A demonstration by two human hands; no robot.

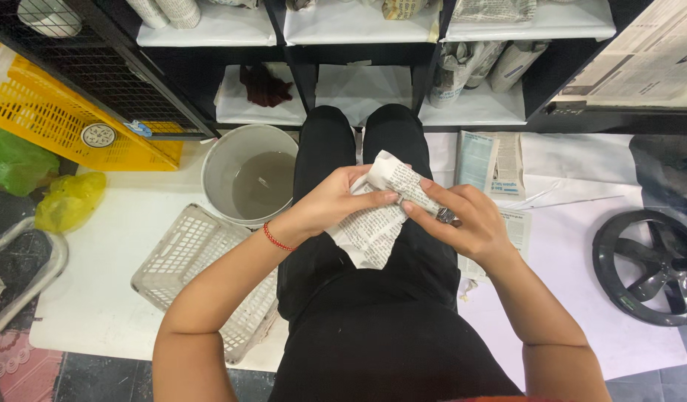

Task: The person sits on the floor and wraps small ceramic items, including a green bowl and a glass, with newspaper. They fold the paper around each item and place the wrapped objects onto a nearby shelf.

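Over my lap, both hands hold a crumpled sheet of newspaper (373, 231) wrapped around a small object. My left hand (330, 202), with a red thread bracelet at the wrist, grips the paper from the left, thumb pressed on it. My right hand (462, 219) closes on the right end, where a small dark metal part (446, 216) pokes out from the wrap. The rest of the wrapped object is hidden by the paper.
A grey bucket of murky water (250, 182) stands left of my knees, with a white plastic basket (198, 272) beside it and a yellow crate (61, 123) further left. Loose newspaper sheets (492, 164) lie at right, near a black fan guard (648, 268). Shelves (358, 30) ahead hold wrapped bundles.
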